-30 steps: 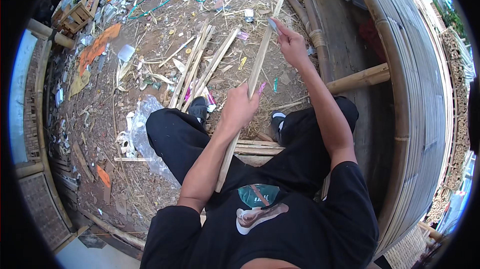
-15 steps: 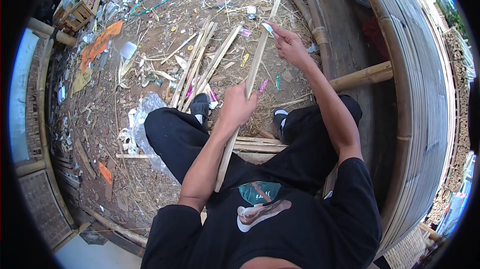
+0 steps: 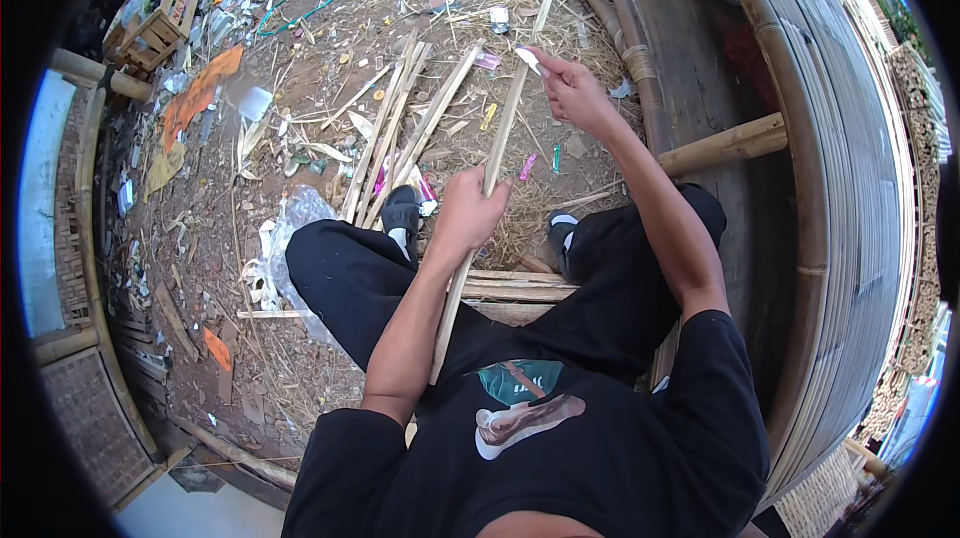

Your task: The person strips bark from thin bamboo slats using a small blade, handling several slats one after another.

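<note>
A long, pale bamboo strip (image 3: 508, 118) slants from my lap up past the far edge of the view. My left hand (image 3: 470, 208) is wrapped round it between my knees, and its lower end rests by my stomach. Farther along the strip, my right hand (image 3: 577, 93) is closed on what looks like a small knife (image 3: 530, 60). Its bright, pointed blade lies against the strip; my fingers hide the handle.
Several split bamboo strips (image 3: 395, 128) lie on the littered ground beyond my left foot. A bamboo platform (image 3: 690, 58) stands close on my right, with a bamboo pole (image 3: 725, 145) jutting from it. Clear plastic (image 3: 305, 228) lies beside my left knee. A wooden crate (image 3: 165, 13) stands far left.
My right hand and the knife have shifted slightly toward me and left along the strip. My left hand still grips it, a little farther left. The view has moved slightly.
</note>
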`<state>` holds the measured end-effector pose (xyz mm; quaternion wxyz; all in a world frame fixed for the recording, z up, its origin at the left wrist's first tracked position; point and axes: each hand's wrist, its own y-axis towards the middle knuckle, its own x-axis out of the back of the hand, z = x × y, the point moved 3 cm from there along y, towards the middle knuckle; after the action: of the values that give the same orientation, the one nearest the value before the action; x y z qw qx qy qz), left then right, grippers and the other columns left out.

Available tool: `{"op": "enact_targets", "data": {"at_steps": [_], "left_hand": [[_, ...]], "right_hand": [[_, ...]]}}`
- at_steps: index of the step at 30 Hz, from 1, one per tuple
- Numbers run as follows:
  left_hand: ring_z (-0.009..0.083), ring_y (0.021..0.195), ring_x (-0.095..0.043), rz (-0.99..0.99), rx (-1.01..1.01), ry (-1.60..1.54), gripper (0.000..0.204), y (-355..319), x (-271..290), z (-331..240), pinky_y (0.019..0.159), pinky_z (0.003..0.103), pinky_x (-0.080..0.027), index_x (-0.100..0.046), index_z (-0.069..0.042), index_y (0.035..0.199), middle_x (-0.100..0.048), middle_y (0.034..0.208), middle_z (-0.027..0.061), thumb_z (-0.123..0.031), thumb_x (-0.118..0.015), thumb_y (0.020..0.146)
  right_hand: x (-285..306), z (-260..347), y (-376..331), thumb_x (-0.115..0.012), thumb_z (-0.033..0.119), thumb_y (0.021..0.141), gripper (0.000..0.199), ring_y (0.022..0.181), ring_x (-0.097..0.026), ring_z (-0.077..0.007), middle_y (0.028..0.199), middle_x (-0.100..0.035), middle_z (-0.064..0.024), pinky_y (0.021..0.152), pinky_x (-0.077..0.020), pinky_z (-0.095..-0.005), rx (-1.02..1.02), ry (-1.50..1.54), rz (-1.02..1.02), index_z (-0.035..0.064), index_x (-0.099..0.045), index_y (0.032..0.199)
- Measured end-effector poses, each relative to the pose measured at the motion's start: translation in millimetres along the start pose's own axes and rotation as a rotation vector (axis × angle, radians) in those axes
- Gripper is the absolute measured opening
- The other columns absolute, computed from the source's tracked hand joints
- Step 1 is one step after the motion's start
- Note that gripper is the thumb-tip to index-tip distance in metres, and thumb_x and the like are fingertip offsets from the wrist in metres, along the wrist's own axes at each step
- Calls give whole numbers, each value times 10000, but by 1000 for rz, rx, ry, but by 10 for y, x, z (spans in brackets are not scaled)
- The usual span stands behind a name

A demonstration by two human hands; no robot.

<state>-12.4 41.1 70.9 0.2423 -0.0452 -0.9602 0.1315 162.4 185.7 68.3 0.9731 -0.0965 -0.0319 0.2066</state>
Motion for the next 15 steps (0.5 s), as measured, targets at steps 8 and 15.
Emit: {"op": "enact_targets", "data": {"at_steps": [8, 15], "left_hand": [[76, 359, -394, 118, 151, -260, 270, -18, -25, 45, 341, 282, -297, -598, -14, 784, -463, 502, -5, -245, -619, 922], [104, 423, -450, 85, 141, -164, 300, -27, -37, 117, 417, 312, -364, -604, 10, 779, -498, 515, 22, -255, -611, 919]], "right_hand": [[14, 19, -36, -405, 130, 1030, 417, 486, -271, -34, 611, -295, 88, 434, -272, -212, -27, 121, 95, 198, -454, 1438], [18, 31, 5, -411, 146, 1037, 413, 512, -273, -32, 643, -302, 87, 455, -273, -202, 54, -331, 51, 161, -431, 1449]]}}
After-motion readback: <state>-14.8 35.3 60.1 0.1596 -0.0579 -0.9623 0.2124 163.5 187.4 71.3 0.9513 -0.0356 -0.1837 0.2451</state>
